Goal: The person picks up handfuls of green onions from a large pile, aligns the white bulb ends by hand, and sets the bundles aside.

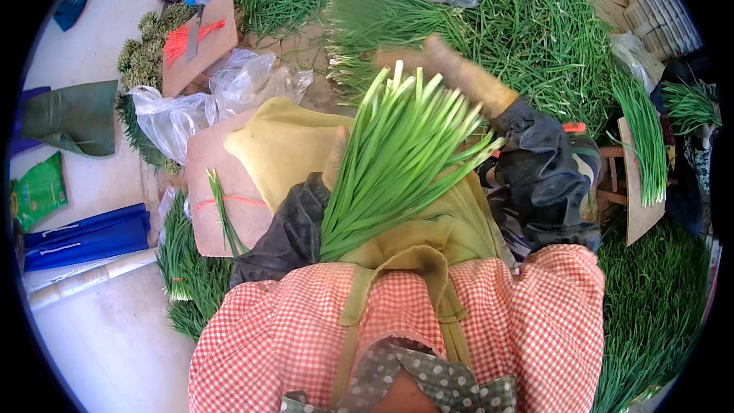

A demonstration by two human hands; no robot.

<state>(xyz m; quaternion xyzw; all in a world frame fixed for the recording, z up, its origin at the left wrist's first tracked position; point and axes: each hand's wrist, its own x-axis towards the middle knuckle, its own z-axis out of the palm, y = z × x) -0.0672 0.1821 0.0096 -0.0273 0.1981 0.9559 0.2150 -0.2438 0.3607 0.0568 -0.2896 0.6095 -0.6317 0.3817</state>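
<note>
A fanned bunch of green garlic chives [395, 166] with pale cut ends lies in front of my chest, over a yellow-green apron. My left hand [335, 158] is at its left edge, mostly hidden behind the leaves, and supports the bunch. Above the pale ends is my right hand [459, 71], gloved and blurred, its fingertips near the large pile of chives [516, 40]; whether it holds anything is unclear. On the board [200, 229] to the left, a few stalks [223, 218] lie across a red tie [238, 199].
A knife [195, 34] and red ties [176, 43] rest on another board [221, 20]. Plastic bags [172, 117] lie beside it. Tied chives [178, 275] are at lower left, more chives [648, 298] at lower right. At right, a person [694, 155] sits by a board with chives [642, 143].
</note>
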